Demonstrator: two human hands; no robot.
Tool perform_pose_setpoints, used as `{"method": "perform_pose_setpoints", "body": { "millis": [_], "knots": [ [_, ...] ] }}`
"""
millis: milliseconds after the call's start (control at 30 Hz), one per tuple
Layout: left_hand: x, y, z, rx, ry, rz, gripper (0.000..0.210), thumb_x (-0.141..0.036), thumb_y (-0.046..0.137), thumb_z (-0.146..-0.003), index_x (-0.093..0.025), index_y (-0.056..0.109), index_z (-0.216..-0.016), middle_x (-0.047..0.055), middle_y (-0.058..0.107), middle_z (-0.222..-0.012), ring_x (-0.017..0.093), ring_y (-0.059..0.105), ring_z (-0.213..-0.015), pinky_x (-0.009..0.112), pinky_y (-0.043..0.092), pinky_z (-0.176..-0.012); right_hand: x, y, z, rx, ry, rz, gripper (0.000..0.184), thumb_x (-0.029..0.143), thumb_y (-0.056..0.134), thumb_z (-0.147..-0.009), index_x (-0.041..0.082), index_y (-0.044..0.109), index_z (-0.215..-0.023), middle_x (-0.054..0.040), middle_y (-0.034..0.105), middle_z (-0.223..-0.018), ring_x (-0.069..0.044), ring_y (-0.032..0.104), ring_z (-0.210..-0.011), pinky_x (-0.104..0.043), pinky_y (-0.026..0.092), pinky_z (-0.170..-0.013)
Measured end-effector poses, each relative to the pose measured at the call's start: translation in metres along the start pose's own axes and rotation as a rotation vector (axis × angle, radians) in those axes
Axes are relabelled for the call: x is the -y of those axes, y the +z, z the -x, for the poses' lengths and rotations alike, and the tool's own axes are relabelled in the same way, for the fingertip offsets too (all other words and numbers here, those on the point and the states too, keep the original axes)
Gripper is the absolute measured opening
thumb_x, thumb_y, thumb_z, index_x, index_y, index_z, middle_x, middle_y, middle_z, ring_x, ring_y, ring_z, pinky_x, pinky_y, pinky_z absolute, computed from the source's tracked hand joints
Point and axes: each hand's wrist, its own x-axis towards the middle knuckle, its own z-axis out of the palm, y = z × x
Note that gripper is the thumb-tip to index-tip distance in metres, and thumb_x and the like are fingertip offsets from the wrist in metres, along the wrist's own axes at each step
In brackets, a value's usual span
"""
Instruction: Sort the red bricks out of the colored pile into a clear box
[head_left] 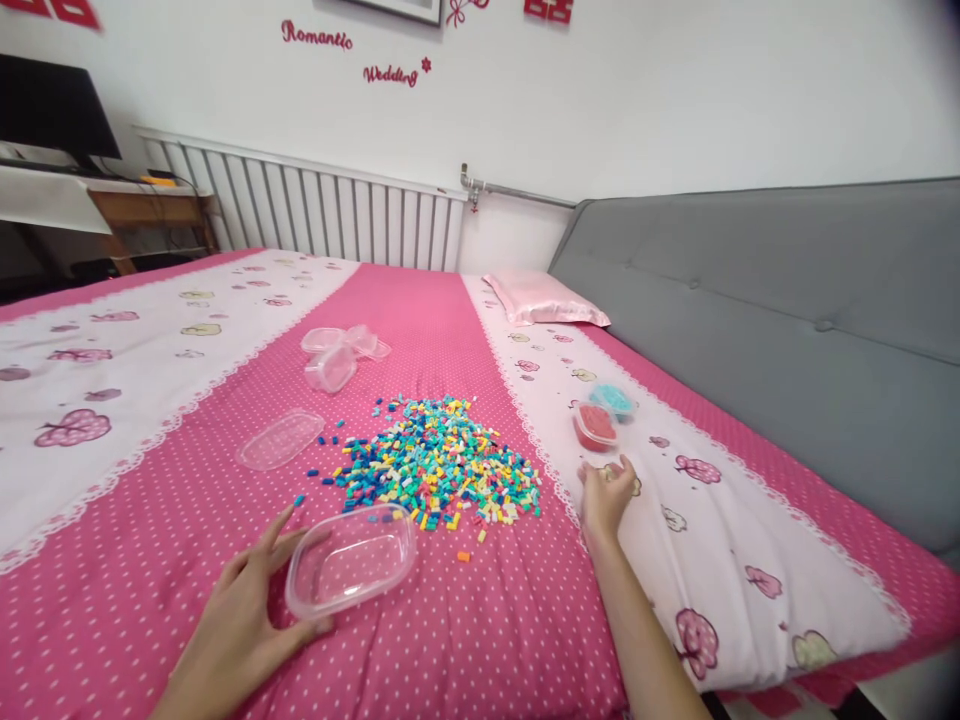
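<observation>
At the lower left, my left hand (247,600) holds the left end of a clear plastic container (352,560), thumb at the near side and fingers at the far side. Its index finger sticks out past the rim. No bricks show inside this container. My right hand (606,495) is over the white strip of the bedspread, fingers apart, holding nothing visible. Just beyond it sits a container of red pieces (596,428), with a container of light-blue pieces (613,402) behind. Between my hands spreads a pile of small multicoloured bricks (442,465).
A clear lid (281,440) lies left of the pile. Several clear containers and lids (334,362) are heaped farther back. A loose orange brick (464,557) lies near the pile. A pink pillow (544,298) rests by the grey headboard (750,280).
</observation>
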Motion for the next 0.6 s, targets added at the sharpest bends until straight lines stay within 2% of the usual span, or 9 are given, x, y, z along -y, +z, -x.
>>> {"method": "perform_pose_setpoints", "body": {
  "millis": [100, 200, 300, 367, 433, 500, 600],
  "knots": [
    [-0.012, 0.002, -0.007, 0.004, -0.011, 0.094, 0.107, -0.062, 0.075, -0.076, -0.031, 0.016, -0.160, 0.013, 0.054, -0.150, 0.040, 0.054, -0.133, 0.057, 0.045, -0.107, 0.017, -0.005, 0.039, 0.140, -0.027, -0.108, 0.039, 0.041, 0.055, -0.094, 0.017, 0.058, -0.125, -0.0095, 0.066, -0.110, -0.021, 0.068, -0.084, -0.038, 0.058, -0.077],
    [-0.027, 0.003, -0.015, 0.016, -0.020, 0.251, 0.114, -0.057, 0.077, -0.077, -0.032, 0.003, -0.161, 0.012, 0.061, -0.142, 0.037, 0.056, -0.132, 0.059, 0.041, -0.111, 0.046, 0.007, 0.066, 0.438, -0.119, -0.209, 0.029, 0.043, 0.055, -0.087, 0.020, 0.067, -0.102, -0.0064, 0.071, -0.093, -0.022, 0.069, -0.082, -0.036, 0.058, -0.076],
    [-0.036, 0.004, -0.015, 0.048, -0.043, 0.349, 0.112, -0.051, 0.076, -0.081, -0.032, -0.001, -0.160, 0.010, 0.067, -0.133, 0.034, 0.054, -0.135, 0.060, 0.036, -0.115, 0.078, 0.035, 0.065, 0.657, -0.171, -0.272, 0.029, 0.043, 0.052, -0.087, 0.021, 0.069, -0.096, -0.0053, 0.072, -0.087, -0.022, 0.069, -0.078, -0.034, 0.057, -0.073],
    [-0.037, 0.003, -0.012, 0.063, -0.059, 0.391, 0.108, -0.047, 0.075, -0.083, -0.033, 0.000, -0.160, 0.010, 0.065, -0.134, 0.033, 0.052, -0.138, 0.059, 0.036, -0.116, 0.096, 0.054, 0.052, 0.729, -0.191, -0.282, 0.031, 0.043, 0.051, -0.086, 0.021, 0.069, -0.099, -0.0050, 0.072, -0.088, -0.021, 0.068, -0.079, -0.033, 0.055, -0.073],
    [-0.037, 0.001, -0.007, 0.073, -0.066, 0.425, 0.109, -0.046, 0.076, -0.083, -0.033, 0.001, -0.160, 0.011, 0.065, -0.135, 0.032, 0.054, -0.136, 0.058, 0.037, -0.116, 0.110, 0.064, 0.040, 0.792, -0.220, -0.257, 0.031, 0.041, 0.053, -0.086, 0.021, 0.068, -0.103, -0.0043, 0.070, -0.089, -0.020, 0.066, -0.077, -0.033, 0.054, -0.072],
    [-0.037, 0.000, -0.004, 0.071, -0.074, 0.448, 0.110, -0.047, 0.078, -0.081, -0.033, 0.002, -0.160, 0.011, 0.065, -0.134, 0.032, 0.057, -0.133, 0.057, 0.039, -0.116, 0.121, 0.059, 0.037, 0.855, -0.271, -0.197, 0.026, 0.037, 0.060, -0.084, 0.022, 0.070, -0.102, -0.0025, 0.068, -0.086, -0.019, 0.062, -0.072, -0.033, 0.051, -0.071],
    [-0.039, -0.002, -0.004, 0.036, -0.079, 0.413, 0.108, -0.050, 0.078, -0.080, -0.033, 0.007, -0.160, 0.009, 0.067, -0.133, 0.032, 0.059, -0.130, 0.055, 0.041, -0.114, 0.128, 0.029, 0.059, 0.939, -0.362, -0.091, 0.007, 0.026, 0.069, -0.081, 0.024, 0.072, -0.087, -0.0009, 0.065, -0.083, -0.019, 0.059, -0.075, -0.032, 0.046, -0.074]
  ]
}}
